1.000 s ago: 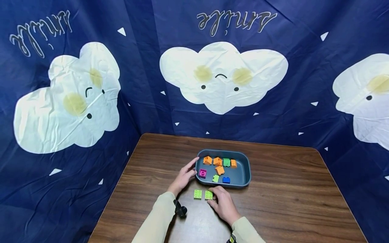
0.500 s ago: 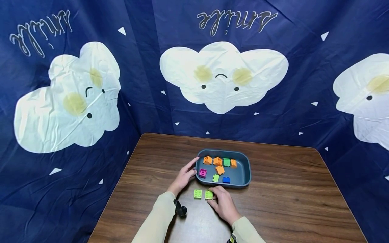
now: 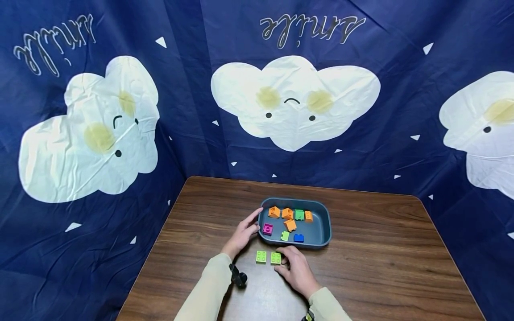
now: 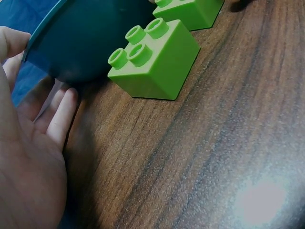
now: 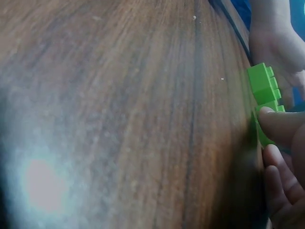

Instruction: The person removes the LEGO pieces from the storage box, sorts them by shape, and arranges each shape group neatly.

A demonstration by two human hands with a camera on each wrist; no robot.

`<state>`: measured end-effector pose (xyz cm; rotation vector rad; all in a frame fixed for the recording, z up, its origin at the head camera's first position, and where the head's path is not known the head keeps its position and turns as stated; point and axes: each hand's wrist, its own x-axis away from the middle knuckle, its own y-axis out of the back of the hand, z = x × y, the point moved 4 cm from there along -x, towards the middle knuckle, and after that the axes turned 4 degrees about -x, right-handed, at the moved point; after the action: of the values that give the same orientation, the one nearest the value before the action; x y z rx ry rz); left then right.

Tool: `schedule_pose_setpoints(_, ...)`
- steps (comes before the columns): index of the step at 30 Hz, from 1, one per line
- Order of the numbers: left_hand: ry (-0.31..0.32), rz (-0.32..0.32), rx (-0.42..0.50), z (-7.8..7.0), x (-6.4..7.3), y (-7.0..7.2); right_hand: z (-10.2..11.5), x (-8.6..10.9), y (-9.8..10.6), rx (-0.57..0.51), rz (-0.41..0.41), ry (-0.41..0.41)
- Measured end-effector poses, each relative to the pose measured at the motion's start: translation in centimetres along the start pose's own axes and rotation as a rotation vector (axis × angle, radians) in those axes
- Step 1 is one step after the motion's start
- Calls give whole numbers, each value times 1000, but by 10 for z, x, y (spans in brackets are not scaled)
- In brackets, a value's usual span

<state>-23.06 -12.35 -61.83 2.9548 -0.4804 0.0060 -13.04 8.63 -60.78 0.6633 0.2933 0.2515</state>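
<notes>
1. Left hand (image 3: 242,234) is laid along the left end of the grey-blue tray (image 3: 318,229). Its fingers are extended rather than clenched: one tip is set at the rim, others are placed low by the wall. The tray is presumably being steadied.
2. The gripped lime brick (image 3: 275,258) is pinched between thumb and fingers of the right hand (image 3: 298,272), just in front of the tray. It is held by its sides, so the studs are left uncovered.
3. The loose lime brick (image 3: 261,257) is seated studs up, beside the gripped one, a gap between; the two are apparently meant to be lined up.
4. Four orange pieces (image 3: 274,212), sloped or wedge-like, are scattered in the tray with a green piece (image 3: 299,215), a magenta brick (image 3: 267,229), a small lime piece (image 3: 285,236) and a blue brick (image 3: 299,238).
5. Materials: bricks of smooth, seemingly rigid plastic; round, hollow-topped studs, two by two. Tray round-cornered, flat-floored. Tabletop (image 3: 381,249) brown, streaked with wood grain; glare is noted in both wrist views.
</notes>
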Motion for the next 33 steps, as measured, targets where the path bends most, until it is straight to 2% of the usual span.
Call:
schedule_pose_setpoints(7, -3, 1, 2, -2, -1, 0, 4, 9, 12, -13, -9, 24)
schedule_pose_setpoints(14, 2, -7, 1, -1, -2, 0, 21, 18, 34, 29, -80, 153)
schedule_pose_setpoints(19, 9, -17, 7, -1, 0, 0, 38, 9, 60, 84, -122, 228)
schedule_pose_setpoints(22, 5, -13, 14, -1, 1, 0, 41, -4, 76, 132, -122, 224)
schedule_pose_setpoints(27, -3, -3, 11, 0, 1, 0, 34, -32, 93, 240, -44, 199)
schedule_pose_setpoints(33, -1, 0, 17, 1, 1, 0, 25, -59, 92, 321, 135, 261)
